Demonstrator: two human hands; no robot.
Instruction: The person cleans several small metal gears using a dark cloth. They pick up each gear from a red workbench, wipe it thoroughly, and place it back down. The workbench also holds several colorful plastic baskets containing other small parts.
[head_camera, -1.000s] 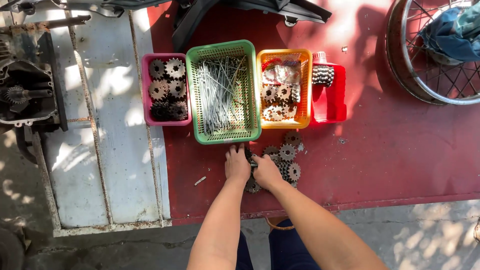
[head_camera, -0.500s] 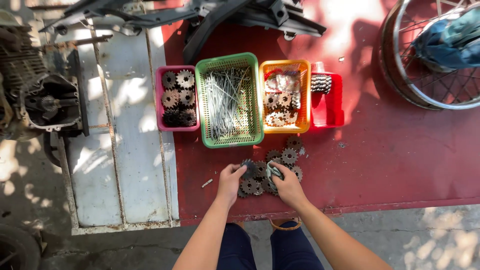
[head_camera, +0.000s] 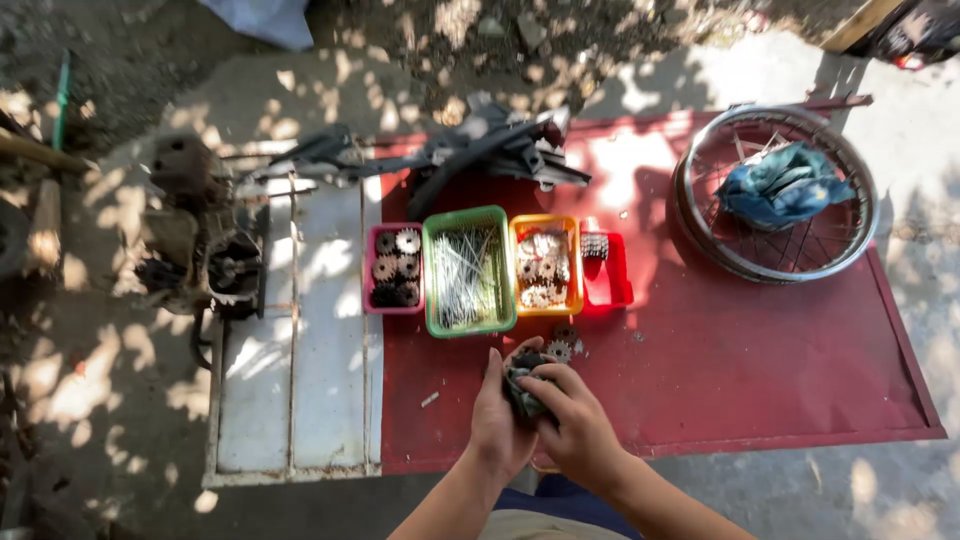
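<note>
Head view: both hands (head_camera: 540, 415) clutch sprockets (head_camera: 525, 385); four baskets (head_camera: 467, 270) just beyond, wheel rim (head_camera: 775, 195) right.

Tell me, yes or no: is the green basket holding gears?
No, the green basket holds a heap of thin metal rods, while the gears lie in the pink basket and the orange basket beside it.

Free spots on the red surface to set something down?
Bare red sheet between the red tray, the wheel rim and the near edge. Crowded: the tray row from the pink tray rightward, and loose sprockets by both hands.
</note>
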